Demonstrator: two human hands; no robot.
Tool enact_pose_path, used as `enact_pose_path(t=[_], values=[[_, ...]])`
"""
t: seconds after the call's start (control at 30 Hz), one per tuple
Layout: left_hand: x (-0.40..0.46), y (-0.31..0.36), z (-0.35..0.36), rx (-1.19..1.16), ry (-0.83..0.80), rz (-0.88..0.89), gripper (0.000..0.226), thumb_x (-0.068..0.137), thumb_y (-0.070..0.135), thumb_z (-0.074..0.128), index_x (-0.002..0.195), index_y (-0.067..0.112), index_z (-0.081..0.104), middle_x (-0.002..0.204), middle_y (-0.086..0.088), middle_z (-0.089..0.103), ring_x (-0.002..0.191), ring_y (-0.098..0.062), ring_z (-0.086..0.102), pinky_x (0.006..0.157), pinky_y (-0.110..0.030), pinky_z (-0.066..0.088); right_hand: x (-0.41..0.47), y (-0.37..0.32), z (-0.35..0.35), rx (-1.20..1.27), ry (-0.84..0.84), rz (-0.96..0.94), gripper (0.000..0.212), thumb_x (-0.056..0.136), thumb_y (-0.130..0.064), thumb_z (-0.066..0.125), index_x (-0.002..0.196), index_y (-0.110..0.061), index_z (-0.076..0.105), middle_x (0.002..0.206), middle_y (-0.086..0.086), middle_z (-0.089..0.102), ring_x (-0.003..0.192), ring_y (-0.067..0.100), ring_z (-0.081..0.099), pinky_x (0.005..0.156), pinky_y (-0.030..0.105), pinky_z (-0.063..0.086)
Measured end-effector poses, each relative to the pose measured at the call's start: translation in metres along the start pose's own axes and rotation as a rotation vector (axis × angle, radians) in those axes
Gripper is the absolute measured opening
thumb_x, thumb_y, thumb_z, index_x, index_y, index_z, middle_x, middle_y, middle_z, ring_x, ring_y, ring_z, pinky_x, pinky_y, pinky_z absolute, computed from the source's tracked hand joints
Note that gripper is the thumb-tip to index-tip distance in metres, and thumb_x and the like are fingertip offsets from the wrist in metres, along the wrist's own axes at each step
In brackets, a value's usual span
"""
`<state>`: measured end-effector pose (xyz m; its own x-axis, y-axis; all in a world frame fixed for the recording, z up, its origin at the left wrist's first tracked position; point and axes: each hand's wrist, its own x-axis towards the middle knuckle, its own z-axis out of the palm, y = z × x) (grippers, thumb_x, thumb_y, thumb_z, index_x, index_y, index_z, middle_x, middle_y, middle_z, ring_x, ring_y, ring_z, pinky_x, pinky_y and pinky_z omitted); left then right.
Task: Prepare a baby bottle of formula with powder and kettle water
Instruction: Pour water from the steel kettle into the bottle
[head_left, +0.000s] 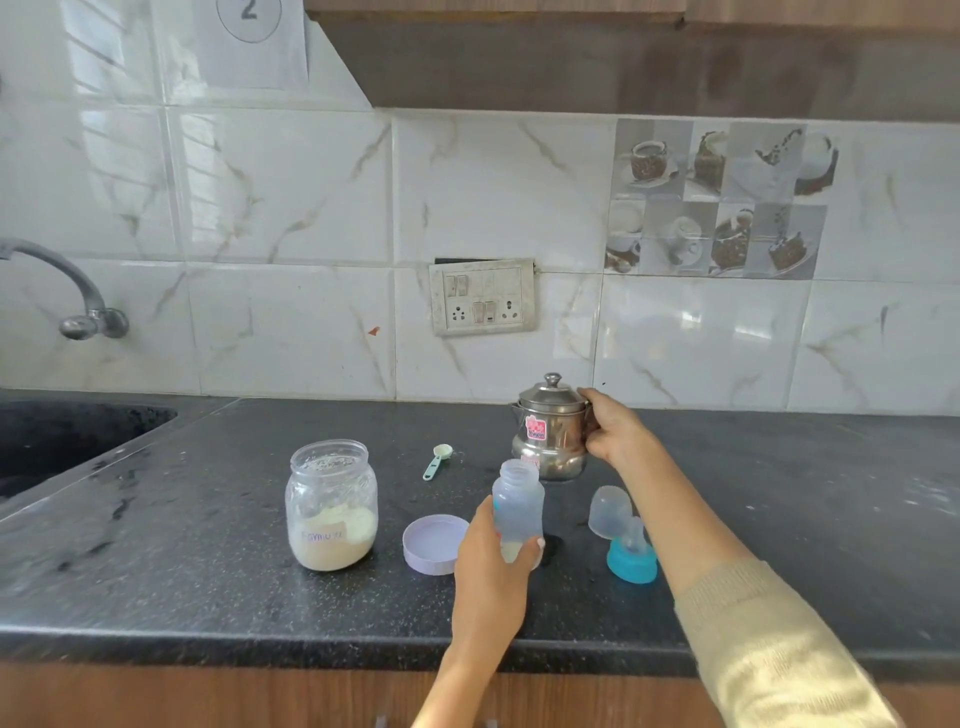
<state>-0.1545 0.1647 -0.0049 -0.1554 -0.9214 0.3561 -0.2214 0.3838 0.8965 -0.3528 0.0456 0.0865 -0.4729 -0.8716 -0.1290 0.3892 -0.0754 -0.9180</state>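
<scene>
Now your left hand wraps the open bottle, powder at its base by your fingertips; your right hand curls round the steel kettle handle, just behind the bottle.

Home kitchen: dark granite counter, sink, wall tap, marble-look tiles, switchboard.

kettle handle hidden under right hand; jar label unreadable.
</scene>
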Motion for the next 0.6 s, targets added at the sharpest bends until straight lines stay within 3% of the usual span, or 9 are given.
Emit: enact_pose_path(t=[0.1,0.23,0.4,0.6], values=[[0.001,-0.002,0.000,0.020,0.004,0.034,0.036,0.087,0.018,0.064,0.115,0.027,0.044,0.094,0.018,0.054,0.090,-0.007,0.053,0.068,-0.013,0.040,-0.013,-0.011,-0.006,-0.044,-0.030,-0.003,0.009,0.091,-0.018,0.060,0.087,-0.009,0.061,0.056,0.009,0.070,0.061,0.023,0.069,0.050,0.034,0.055],[-0.001,-0.004,0.001,0.032,0.012,0.047,0.031,0.086,0.017,0.064,0.112,0.020,0.047,0.096,0.008,0.057,0.090,-0.014,0.053,0.068,-0.018,0.038,-0.028,-0.017,-0.018,-0.088,-0.014,-0.022,0.010,0.085,-0.012,0.065,0.095,-0.010,0.062,0.078,0.011,0.068,0.073,0.024,0.065,0.053,0.038,0.057],[-0.004,-0.003,0.002,0.031,0.012,0.042,0.036,0.086,0.016,0.064,0.119,0.016,0.048,0.100,0.007,0.057,0.092,-0.014,0.053,0.076,-0.022,0.038,-0.040,-0.026,-0.028,-0.150,-0.029,-0.010,0.006,0.085,-0.013,0.065,0.089,-0.010,0.062,0.061,0.009,0.068,0.068,0.023,0.065,0.049,0.036,0.056],[-0.003,-0.001,-0.001,0.054,0.013,0.024,0.037,0.086,0.018,0.065,0.119,0.013,0.049,0.100,0.006,0.056,0.091,-0.015,0.052,0.075,-0.024,0.038,-0.055,-0.027,-0.027,-0.202,-0.058,-0.009,0.006,0.086,-0.012,0.064,0.083,-0.009,0.061,0.079,0.010,0.064,0.071,0.023,0.063,0.053,0.034,0.056]])
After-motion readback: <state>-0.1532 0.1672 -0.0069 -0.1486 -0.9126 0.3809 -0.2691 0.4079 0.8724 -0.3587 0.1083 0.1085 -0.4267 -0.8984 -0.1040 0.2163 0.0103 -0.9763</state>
